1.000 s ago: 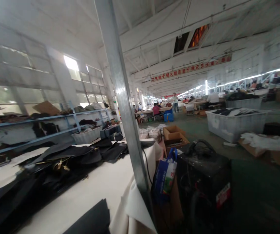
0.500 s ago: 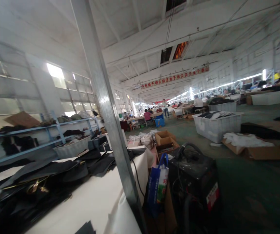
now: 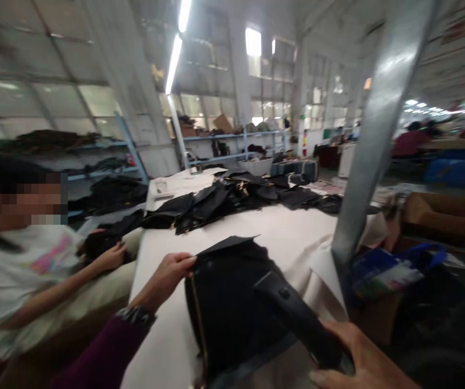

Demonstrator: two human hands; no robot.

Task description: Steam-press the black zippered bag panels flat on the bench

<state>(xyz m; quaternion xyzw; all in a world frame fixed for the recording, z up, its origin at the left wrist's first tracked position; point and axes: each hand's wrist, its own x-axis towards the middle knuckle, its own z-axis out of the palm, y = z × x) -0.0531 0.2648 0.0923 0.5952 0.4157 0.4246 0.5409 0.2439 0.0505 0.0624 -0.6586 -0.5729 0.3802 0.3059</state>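
Note:
My left hand [image 3: 167, 278] pinches the upper left corner of a black bag [image 3: 228, 302] between thumb and fingers. A zipper with a gold-coloured line runs down the bag's left edge, and a stiff flap shows along its top. In my right hand [image 3: 358, 356] is a black hand-held nozzle [image 3: 293, 308], its wide flat end over the bag's right side. Whether the nozzle touches the fabric I cannot tell. The bag's lower end is blurred.
Black pieces with gold hardware [image 3: 232, 194] lie along the far part of the white-covered table [image 3: 297, 221]. A metal post [image 3: 378, 135] stands at the right, near a blue bag [image 3: 390, 270] and a cardboard box [image 3: 443, 216]. A person [image 3: 41, 270] sits at the left, handling dark material.
The view has swung left and down from the hall to the table. Both my hands, the black bag and the nozzle have come into view.

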